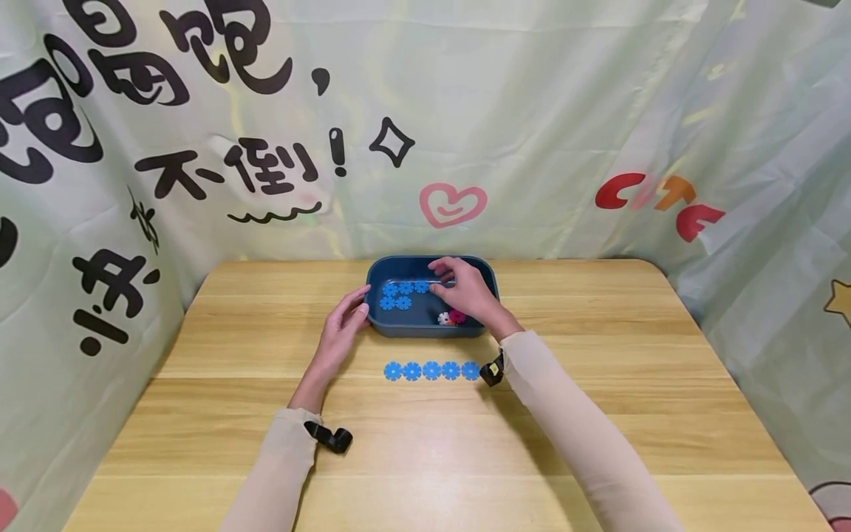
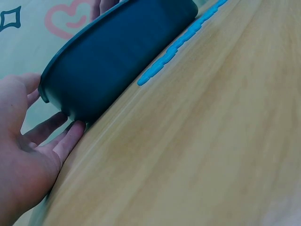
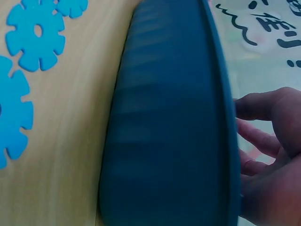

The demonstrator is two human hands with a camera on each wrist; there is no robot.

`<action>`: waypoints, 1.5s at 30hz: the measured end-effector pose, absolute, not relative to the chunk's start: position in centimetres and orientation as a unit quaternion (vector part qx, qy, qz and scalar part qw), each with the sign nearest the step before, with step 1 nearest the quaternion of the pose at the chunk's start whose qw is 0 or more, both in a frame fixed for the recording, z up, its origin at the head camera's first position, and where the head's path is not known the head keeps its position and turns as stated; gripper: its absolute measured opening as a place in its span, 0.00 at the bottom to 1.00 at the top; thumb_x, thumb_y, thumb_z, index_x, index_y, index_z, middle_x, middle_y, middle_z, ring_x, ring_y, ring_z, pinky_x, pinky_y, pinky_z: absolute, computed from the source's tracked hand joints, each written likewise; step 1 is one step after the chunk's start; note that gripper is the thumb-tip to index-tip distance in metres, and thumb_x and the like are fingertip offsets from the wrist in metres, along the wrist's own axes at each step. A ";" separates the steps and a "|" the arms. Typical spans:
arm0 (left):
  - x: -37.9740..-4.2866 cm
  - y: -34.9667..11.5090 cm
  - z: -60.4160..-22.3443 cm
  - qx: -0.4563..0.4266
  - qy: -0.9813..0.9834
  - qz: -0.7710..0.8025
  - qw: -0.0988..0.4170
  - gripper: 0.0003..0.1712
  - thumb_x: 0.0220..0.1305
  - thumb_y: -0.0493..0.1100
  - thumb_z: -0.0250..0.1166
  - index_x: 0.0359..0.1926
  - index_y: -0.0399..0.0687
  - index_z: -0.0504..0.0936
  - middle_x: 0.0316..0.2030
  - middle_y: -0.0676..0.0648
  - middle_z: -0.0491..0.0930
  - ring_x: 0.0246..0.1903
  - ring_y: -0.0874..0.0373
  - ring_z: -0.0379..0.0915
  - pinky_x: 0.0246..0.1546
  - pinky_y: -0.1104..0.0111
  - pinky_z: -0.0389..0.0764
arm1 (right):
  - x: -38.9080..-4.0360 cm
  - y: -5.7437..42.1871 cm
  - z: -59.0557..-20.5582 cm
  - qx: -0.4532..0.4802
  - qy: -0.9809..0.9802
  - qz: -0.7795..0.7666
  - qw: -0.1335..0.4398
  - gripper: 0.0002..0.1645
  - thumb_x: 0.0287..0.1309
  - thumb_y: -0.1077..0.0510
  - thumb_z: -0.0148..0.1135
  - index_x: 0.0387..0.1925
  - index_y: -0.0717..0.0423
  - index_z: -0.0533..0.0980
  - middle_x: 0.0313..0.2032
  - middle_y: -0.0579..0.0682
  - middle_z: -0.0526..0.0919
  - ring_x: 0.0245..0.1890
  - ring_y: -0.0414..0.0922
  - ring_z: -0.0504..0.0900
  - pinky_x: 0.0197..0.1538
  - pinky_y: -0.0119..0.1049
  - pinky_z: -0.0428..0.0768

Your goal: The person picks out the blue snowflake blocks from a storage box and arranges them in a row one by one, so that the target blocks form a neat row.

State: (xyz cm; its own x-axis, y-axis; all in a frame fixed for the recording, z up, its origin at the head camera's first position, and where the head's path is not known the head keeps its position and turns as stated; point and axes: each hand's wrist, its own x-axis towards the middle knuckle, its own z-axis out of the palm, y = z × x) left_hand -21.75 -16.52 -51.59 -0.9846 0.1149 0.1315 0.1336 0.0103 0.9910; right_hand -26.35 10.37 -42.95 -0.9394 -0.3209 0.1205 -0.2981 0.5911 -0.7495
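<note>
A dark blue bin point(image 1: 425, 332) stands at the back of the table. My left hand point(image 1: 342, 332) rests its fingers against the bin's left end; the left wrist view shows fingers point(image 2: 70, 139) low on its wall. Over the bin's inside reaches my right hand point(image 1: 468, 288), thumb and forefinger apart beside blue snowflake discs point(image 1: 403, 303). In the right wrist view the rim hides its fingertips, and no held piece shows. White point(image 1: 444, 318) and pink point(image 1: 457, 315) pieces lie at the bin's front right. Several blue snowflake discs point(image 1: 431, 371) form a row before the bin.
The wooden table point(image 1: 425, 458) extends around the bin on the sides and front. A printed curtain point(image 1: 532, 148) hangs close behind the bin and along both sides. Each wrist carries a small black camera point(image 1: 335, 440).
</note>
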 end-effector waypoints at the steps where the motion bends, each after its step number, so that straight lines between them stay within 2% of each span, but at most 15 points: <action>1: -21.7 -16.5 -51.6 -0.087 -0.711 -0.698 0.007 0.28 0.79 0.52 0.56 0.75 0.50 0.70 0.73 0.43 0.65 0.68 0.46 0.68 0.60 0.66 0.80 | -26.5 10.2 -43.1 -0.173 0.893 -0.416 0.018 0.24 0.67 0.64 0.67 0.63 0.63 0.75 0.57 0.64 0.79 0.54 0.56 0.80 0.59 0.49 0.81; 11: -21.9 -16.6 -51.8 -0.087 -0.706 -0.702 0.006 0.27 0.79 0.53 0.57 0.73 0.56 0.72 0.72 0.48 0.67 0.67 0.49 0.69 0.58 0.69 0.80 | -28.5 9.2 -44.8 -0.150 0.906 -0.390 0.063 0.24 0.69 0.62 0.65 0.64 0.62 0.75 0.59 0.61 0.79 0.59 0.55 0.78 0.61 0.49 0.80; 18: -21.8 -16.6 -51.7 -0.096 -0.698 -0.709 0.012 0.26 0.80 0.49 0.56 0.73 0.50 0.71 0.72 0.41 0.66 0.68 0.44 0.69 0.60 0.63 0.80 | -29.0 8.6 -45.5 -0.150 0.906 -0.388 0.081 0.24 0.69 0.64 0.64 0.65 0.61 0.75 0.60 0.59 0.79 0.59 0.55 0.78 0.61 0.49 0.80; 24: -21.8 -16.6 -51.6 -0.097 -0.698 -0.710 0.010 0.27 0.80 0.49 0.55 0.74 0.49 0.70 0.73 0.42 0.66 0.68 0.44 0.68 0.61 0.61 0.79 | -29.1 8.4 -46.1 -0.165 0.911 -0.367 0.091 0.24 0.69 0.64 0.63 0.65 0.62 0.76 0.63 0.58 0.78 0.62 0.55 0.76 0.65 0.48 0.78; 31: -21.8 -16.6 -51.7 -0.094 -0.699 -0.709 0.013 0.27 0.79 0.50 0.57 0.73 0.50 0.71 0.72 0.44 0.67 0.67 0.46 0.70 0.57 0.69 0.81 | -29.2 8.2 -46.5 -0.162 0.915 -0.360 0.089 0.19 0.66 0.64 0.68 0.58 0.61 0.81 0.56 0.56 0.81 0.57 0.53 0.78 0.62 0.46 0.80; 36: -21.9 -16.7 -51.8 -0.096 -0.697 -0.710 0.010 0.28 0.79 0.51 0.57 0.74 0.50 0.70 0.73 0.43 0.66 0.67 0.45 0.69 0.58 0.68 0.81 | -29.4 8.2 -46.8 -0.156 0.922 -0.344 0.086 0.19 0.64 0.62 0.71 0.56 0.61 0.82 0.51 0.57 0.83 0.52 0.52 0.79 0.59 0.45 0.81; 45: -21.9 -16.6 -51.7 -0.085 -0.699 -0.710 0.008 0.26 0.79 0.51 0.57 0.73 0.53 0.72 0.72 0.45 0.68 0.67 0.48 0.70 0.59 0.68 0.80 | -29.5 8.2 -46.9 -0.127 0.925 -0.344 0.096 0.17 0.63 0.59 0.72 0.53 0.59 0.83 0.48 0.56 0.83 0.50 0.51 0.79 0.59 0.45 0.81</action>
State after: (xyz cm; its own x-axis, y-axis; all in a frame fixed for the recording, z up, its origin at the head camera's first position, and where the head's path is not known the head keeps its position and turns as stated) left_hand -21.86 -16.63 -51.74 -0.9853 0.1076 0.1330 0.1313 -0.0230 0.9911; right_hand -29.49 8.23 -46.86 -0.9491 -0.3019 -0.0899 -0.1700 0.7312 -0.6607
